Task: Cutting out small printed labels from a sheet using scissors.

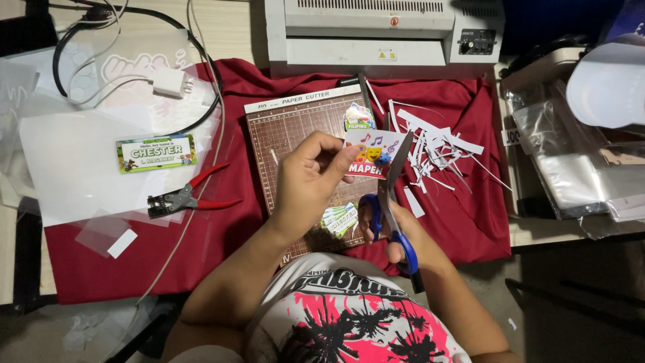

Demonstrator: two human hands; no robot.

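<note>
A: Left hand (306,181) pinches a small colourful card (369,156) at its left edge, raised above the brown cutting mat (282,131), so the right edge stays free for the blades.

B: And the right hand (396,232)?

A: Closed through the blue handles of the scissors (390,202). Blades part open, straddling the card's right margin.

B: Orientation?

A: Scissors' long axis runs near-vertical in view, tips pointing away from the body toward the laminator (383,30). Card's long side lies crosswise, tilted slightly.

B: Surroundings?

A: White paper trimmings (437,144) on red cloth (235,81) right of the mat; red-handled punch pliers (191,196) lie left, on the tabletop (228,27).
</note>
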